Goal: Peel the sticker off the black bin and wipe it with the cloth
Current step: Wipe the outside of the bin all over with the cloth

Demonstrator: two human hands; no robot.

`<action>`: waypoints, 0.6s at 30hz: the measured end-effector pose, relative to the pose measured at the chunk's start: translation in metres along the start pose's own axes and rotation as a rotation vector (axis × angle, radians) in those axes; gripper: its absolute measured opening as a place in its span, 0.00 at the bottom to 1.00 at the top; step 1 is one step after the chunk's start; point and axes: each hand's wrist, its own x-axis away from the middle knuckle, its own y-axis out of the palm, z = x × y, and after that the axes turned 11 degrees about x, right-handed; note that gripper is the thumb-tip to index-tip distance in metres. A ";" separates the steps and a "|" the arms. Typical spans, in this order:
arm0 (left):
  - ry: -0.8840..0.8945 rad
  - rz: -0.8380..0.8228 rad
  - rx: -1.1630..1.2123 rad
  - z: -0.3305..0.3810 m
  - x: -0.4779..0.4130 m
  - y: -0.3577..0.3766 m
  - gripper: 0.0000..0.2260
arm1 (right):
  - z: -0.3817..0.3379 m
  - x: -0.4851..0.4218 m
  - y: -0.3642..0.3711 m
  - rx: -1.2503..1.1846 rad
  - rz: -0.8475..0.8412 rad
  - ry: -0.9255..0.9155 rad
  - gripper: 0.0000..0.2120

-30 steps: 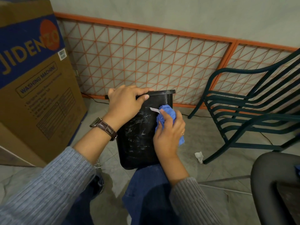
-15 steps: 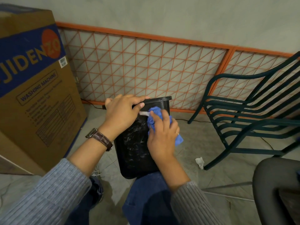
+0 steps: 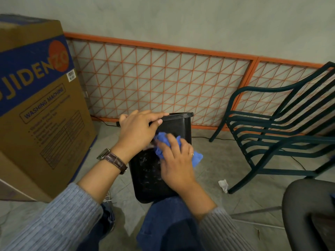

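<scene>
A black bin (image 3: 150, 176) stands on the floor between my knees, its near side streaked with whitish residue. My left hand (image 3: 137, 131) grips the bin's rim from above, thumb on the outer wall. My right hand (image 3: 175, 162) holds a crumpled blue cloth (image 3: 163, 144) and presses it against the upper part of the bin's near side. A small pale scrap of sticker shows at the cloth's left edge, mostly hidden by my hands.
A large cardboard washing machine box (image 3: 36, 105) stands at the left. An orange mesh panel (image 3: 163, 84) leans on the wall behind. A dark green chair (image 3: 275, 134) is at right, a white paper scrap (image 3: 223, 185) by its leg, a black seat (image 3: 308, 211) at lower right.
My right hand with the cloth has slid left and slightly down across the bin's side, toward my left hand. The left hand keeps its grip on the rim.
</scene>
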 end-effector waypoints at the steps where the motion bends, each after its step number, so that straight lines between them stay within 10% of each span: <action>1: -0.002 -0.003 0.007 -0.001 0.000 -0.001 0.13 | 0.009 0.009 0.000 -0.006 -0.008 -0.056 0.22; 7: -0.011 0.007 0.018 0.002 0.003 -0.001 0.12 | 0.030 -0.010 -0.012 -0.136 0.053 0.253 0.19; 15: 0.011 -0.027 0.013 0.001 0.005 -0.009 0.13 | 0.020 0.000 -0.015 -0.111 -0.050 -0.092 0.19; 18: 0.018 -0.028 0.067 0.004 0.005 -0.012 0.13 | 0.029 -0.006 -0.030 -0.289 -0.016 0.039 0.14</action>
